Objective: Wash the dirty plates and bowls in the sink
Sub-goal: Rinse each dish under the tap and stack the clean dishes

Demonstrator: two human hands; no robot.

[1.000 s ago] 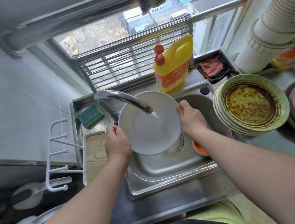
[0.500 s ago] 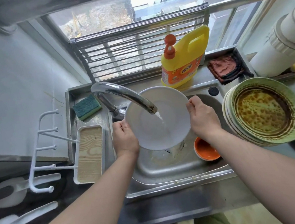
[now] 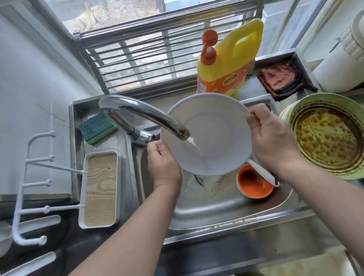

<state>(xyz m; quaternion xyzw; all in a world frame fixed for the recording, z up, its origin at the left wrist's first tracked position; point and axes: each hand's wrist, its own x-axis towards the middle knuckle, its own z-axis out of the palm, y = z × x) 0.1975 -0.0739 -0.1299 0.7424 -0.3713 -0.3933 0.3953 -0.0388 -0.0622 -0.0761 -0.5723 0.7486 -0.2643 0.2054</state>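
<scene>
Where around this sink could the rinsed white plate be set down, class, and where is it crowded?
Bare steel shows on the front ledge and on the basin floor left of the orange bowl. The right counter is crowded by the stacked green plates; the left ledge by the sponge and wooden tray.

The white plate (image 3: 210, 134) is now tilted further, its face turned more toward the right hand (image 3: 270, 137), and the water from the tap (image 3: 151, 116) lands nearer the left hand (image 3: 162, 163). Below the right hand, the orange bowl (image 3: 254, 184) is fully uncovered, and a white handle (image 3: 263, 173) is revealed across it.
</scene>
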